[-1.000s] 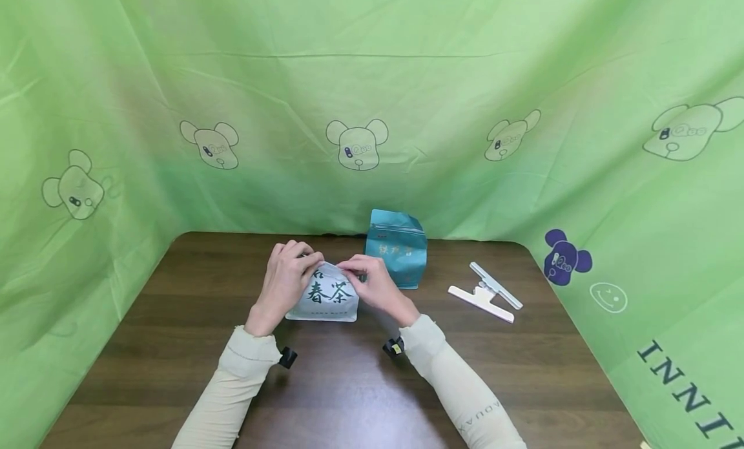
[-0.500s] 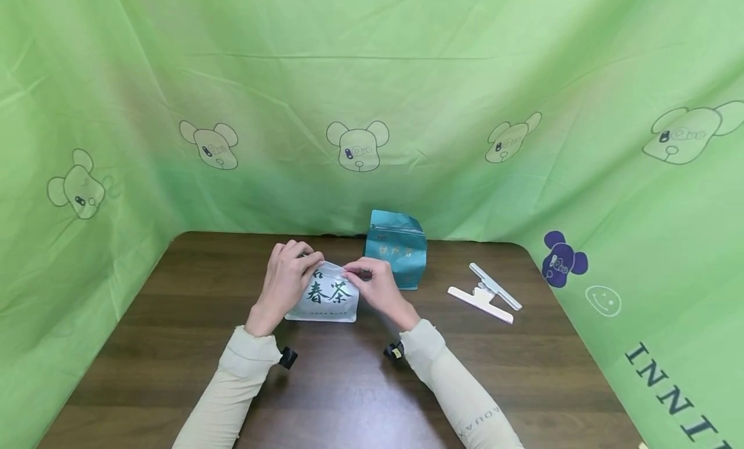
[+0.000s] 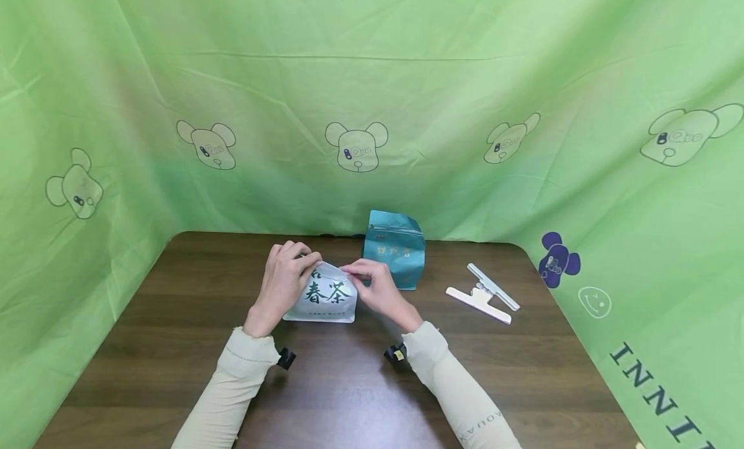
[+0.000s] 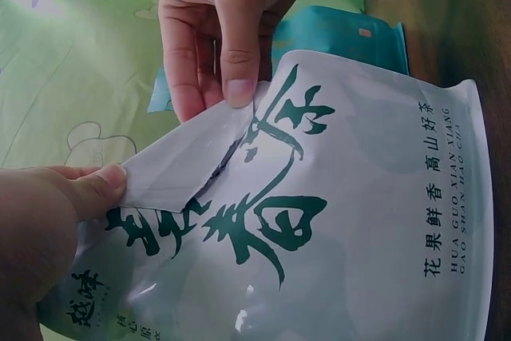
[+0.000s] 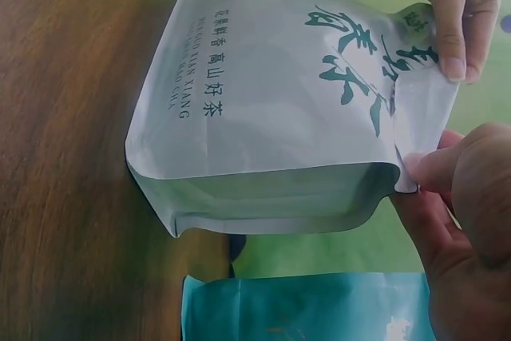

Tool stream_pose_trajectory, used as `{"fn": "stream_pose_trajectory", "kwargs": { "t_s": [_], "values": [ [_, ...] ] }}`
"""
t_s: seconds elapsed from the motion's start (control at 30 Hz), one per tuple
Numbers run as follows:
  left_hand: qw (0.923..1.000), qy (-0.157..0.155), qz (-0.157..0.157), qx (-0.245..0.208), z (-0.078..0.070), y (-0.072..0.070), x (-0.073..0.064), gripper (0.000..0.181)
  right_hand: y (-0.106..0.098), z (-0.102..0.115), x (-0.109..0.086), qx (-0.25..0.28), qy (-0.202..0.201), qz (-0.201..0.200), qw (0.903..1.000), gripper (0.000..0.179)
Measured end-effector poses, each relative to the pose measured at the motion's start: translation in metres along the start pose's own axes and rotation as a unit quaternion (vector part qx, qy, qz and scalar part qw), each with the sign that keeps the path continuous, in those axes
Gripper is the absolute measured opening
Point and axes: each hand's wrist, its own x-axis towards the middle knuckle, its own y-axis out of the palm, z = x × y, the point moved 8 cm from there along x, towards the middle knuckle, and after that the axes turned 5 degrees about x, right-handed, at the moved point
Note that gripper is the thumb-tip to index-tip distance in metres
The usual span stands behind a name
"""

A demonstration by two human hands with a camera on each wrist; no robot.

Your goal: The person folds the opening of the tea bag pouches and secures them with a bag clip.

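A pale tea bag with dark green lettering stands on the table between both hands. Its top is folded over toward the front, and the folded flap shows plainly in the left wrist view. My left hand pinches the flap's left end between thumb and fingers. At the other end, my right hand pinches the fold, thumb in front and fingers behind, as the right wrist view shows. The bag's back is hidden.
Behind and right of the pale bag stands a teal bag. Two white sealing clips, a nearer clip and a farther clip, lie on the wooden table at right. A green printed curtain surrounds the table.
My right fingers have shifted slightly along the folded top, while both hands keep their pinch on it. The bags and clips stay in place; the view drifts a little.
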Motion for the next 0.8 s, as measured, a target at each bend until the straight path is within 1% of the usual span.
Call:
{"fn": "stream_pose_trajectory", "kwargs": {
  "t_s": [0.1,0.27,0.43,0.63,0.8],
  "values": [
    [1.0000,-0.002,-0.001,-0.001,-0.0002,0.0001,-0.0004,0.005,0.0001,-0.0006,-0.0015,0.000,-0.002,0.007,1.0000,0.029],
    [1.0000,-0.006,-0.001,-0.002,0.0002,0.0003,-0.0009,0.005,0.0009,-0.0020,-0.0031,-0.017,-0.005,0.020,0.9996,0.031],
    [1.0000,-0.007,-0.001,-0.002,0.0001,0.0004,-0.0012,0.004,0.0008,-0.0029,-0.0040,-0.032,-0.013,0.020,0.9992,0.034],
    [1.0000,-0.006,-0.005,-0.002,-0.0012,-0.0002,-0.0017,0.004,0.0005,-0.0024,-0.0051,-0.030,-0.016,0.018,0.9993,0.036],
    [1.0000,-0.009,-0.003,-0.003,0.0007,0.0010,-0.0025,0.004,0.0012,-0.0016,-0.0054,-0.028,-0.022,0.024,0.9991,0.037]
  ]
}}
